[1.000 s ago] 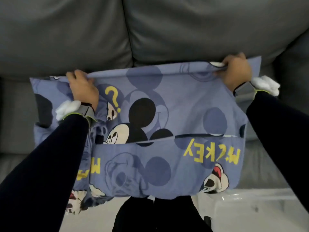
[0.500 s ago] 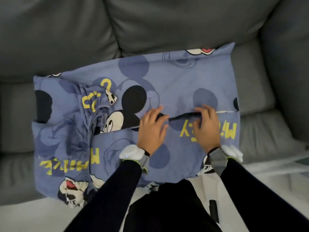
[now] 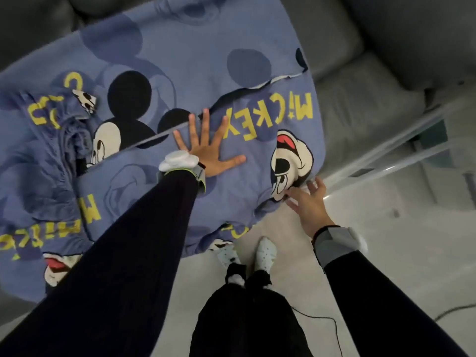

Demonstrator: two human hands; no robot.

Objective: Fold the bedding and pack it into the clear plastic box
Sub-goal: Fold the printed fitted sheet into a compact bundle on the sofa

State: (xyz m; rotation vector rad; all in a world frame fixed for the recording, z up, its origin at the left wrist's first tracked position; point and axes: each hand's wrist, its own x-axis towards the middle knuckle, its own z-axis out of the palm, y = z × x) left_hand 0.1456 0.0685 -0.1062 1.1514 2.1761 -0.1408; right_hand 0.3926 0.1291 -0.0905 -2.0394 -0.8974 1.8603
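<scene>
The blue cartoon-print bedding (image 3: 180,60) lies spread over the grey sofa seat, its near part folded up into a flap with yellow letters. My left hand (image 3: 208,150) presses flat on that flap, fingers spread wide. My right hand (image 3: 307,202) hovers at the flap's lower right corner, fingers loosely spread and touching the hanging edge near the printed face. The clear plastic box (image 3: 401,140) stands on the floor at the right, beside the sofa front.
The grey sofa (image 3: 360,60) fills the back and right. Bedding bunches in folds at the left (image 3: 69,140). My feet in white shoes (image 3: 265,253) stand on the pale floor, where a thin black cable (image 3: 322,320) trails.
Both hands let go of the far edge and came down onto the flap. Now my right hand has slid off to the flap's lower right corner, and the view has tilted down.
</scene>
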